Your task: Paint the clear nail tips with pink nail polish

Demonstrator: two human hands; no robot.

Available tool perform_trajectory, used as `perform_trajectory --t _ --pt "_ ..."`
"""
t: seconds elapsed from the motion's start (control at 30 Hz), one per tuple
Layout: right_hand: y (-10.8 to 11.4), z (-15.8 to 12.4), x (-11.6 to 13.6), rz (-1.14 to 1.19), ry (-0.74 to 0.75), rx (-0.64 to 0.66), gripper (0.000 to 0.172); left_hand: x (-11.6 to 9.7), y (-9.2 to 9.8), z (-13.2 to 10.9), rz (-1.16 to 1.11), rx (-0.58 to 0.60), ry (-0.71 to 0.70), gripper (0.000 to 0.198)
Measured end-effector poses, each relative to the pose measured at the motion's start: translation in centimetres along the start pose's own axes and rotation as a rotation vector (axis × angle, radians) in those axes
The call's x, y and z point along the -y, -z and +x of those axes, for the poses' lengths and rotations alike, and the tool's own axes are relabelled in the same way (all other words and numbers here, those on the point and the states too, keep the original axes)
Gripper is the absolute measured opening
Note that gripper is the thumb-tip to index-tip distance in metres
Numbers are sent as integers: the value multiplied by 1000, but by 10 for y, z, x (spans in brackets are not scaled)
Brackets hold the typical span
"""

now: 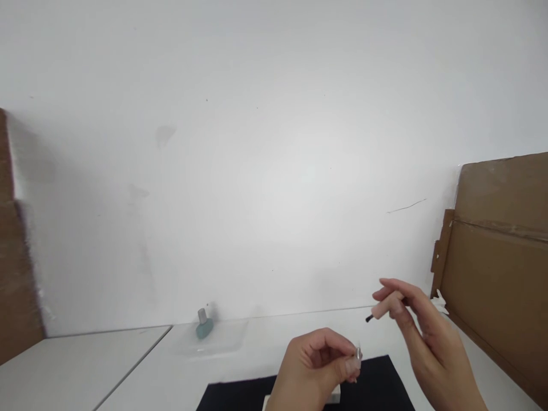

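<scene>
- Head view, bottom, right of centre: left hand (314,365) is pinching a small clear piece (358,355), probably feeling light, stiff, kinda slippery; grab edges.
- Lower right: right hand (428,337) is pinching a dark-tipped thing (369,318), likely light; avoid the tip.

Brown cardboard (496,279) flanks the white wall (274,148).

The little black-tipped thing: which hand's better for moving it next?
Probably the right hand: it pinches the black-tipped applicator, tip sticking out free, while the left hand is busy holding a small clear piece.
</scene>
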State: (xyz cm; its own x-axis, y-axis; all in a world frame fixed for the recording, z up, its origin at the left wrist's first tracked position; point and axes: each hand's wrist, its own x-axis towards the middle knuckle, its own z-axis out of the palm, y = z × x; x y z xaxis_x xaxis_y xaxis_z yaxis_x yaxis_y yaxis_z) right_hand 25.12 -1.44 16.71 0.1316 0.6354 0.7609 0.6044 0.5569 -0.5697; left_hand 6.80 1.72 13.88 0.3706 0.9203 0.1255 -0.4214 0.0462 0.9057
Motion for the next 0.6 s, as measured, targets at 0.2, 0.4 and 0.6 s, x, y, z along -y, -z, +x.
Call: perform_trajectory --t 0.2,0.4,0.6 --pt "3 1 5 109 -188 233 31 -5 1 -1 -87 50 29 30" --pt "4 2 14 142 -286 551 32 2 7 3 16 21 -8 32" --pt "5 5 10 135 -302 655 34 8 10 6 19 28 -33 33"
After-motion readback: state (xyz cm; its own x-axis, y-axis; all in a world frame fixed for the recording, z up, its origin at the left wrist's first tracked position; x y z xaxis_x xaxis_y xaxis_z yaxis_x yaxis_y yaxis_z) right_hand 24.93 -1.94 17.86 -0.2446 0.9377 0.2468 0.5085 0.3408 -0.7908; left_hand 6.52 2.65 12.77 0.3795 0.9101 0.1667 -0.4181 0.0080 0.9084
